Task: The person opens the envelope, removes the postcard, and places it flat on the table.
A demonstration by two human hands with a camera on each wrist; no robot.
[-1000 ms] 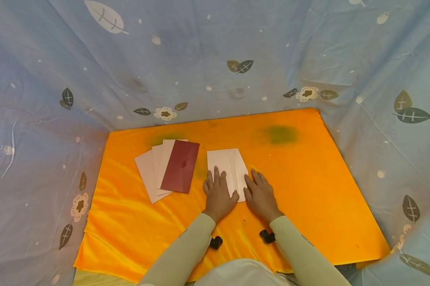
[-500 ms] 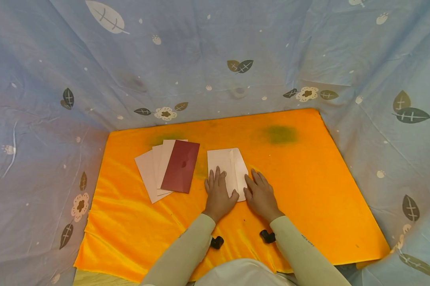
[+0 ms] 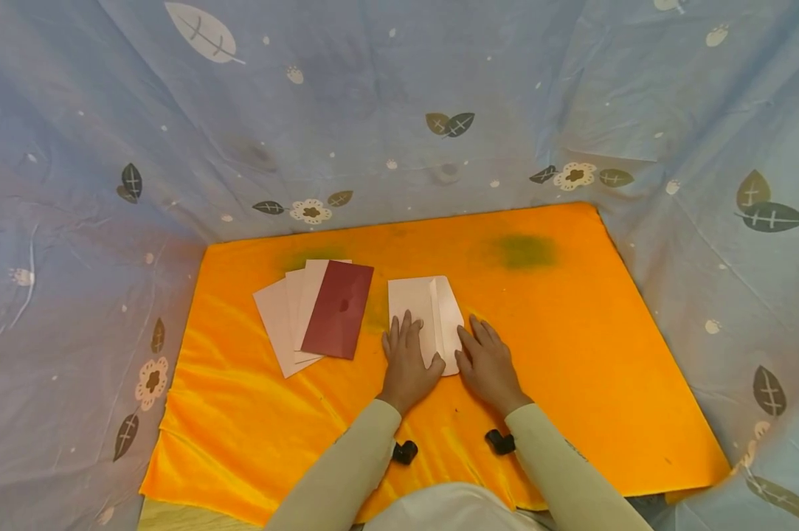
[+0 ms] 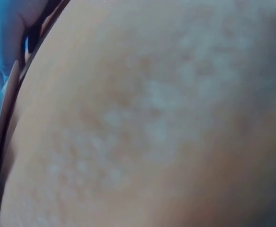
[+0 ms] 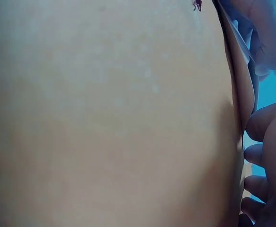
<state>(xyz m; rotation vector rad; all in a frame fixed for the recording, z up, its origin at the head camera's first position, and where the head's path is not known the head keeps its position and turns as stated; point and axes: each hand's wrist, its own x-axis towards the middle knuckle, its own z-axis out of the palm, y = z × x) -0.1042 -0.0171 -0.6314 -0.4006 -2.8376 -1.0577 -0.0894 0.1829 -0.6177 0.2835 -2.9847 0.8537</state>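
A pale pink envelope (image 3: 448, 317) lies on the orange cloth in front of the person, its flap spread out to the right. The left hand (image 3: 407, 369) rests on the envelope's left part, with fingers extended away from the body and the thumb near the flap's fold. At the flap's right edge, the right hand (image 3: 490, 365) touches the paper with its fingertips. Both wrist views are mostly filled by a blurred, close surface. Parts of the right hand's fingers (image 5: 257, 156) show at the right side of the right wrist view.
Left of the hands, a dark red envelope (image 3: 339, 313) overlaps several pale pink envelopes (image 3: 273, 317) fanned out beneath it. The orange cloth (image 3: 585, 354) covers the table. Blue patterned curtains (image 3: 372, 110) enclose its back and sides.
Both hands stay nearly in place on the envelope. A narrow strip along the flap's fold looks slightly different, as if the paper has lifted a little. The head view has shifted slightly.
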